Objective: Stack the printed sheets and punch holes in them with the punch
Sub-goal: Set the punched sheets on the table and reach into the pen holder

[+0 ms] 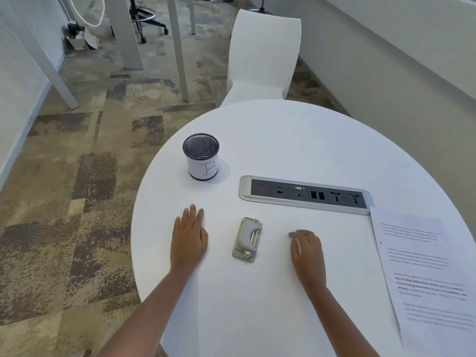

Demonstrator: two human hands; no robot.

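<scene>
Round white table (296, 140) is carrying everything. Printed white paper sheets (422, 269) are lying at its right edge, well apart from both hands; they're prob. light, floppy & slippery, so best pinched along one edge. Left hand (189, 235) is resting flat, fingers spread, holding nothing; right hand (306, 251) is hovering loosely curled, empty. Small grey metal hole punch (247, 239) is sitting btw them; looks stiff, heavyish, so grip its body.

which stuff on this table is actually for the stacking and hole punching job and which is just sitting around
For the job:
- printed sheets, at the table's right edge
- punch, between the two hands
- left hand and right hand, both empty, flat on the table

Just lying about:
- mesh pen cup labelled B, apparently empty
- built-in socket panel
- white chair behind the table
</scene>
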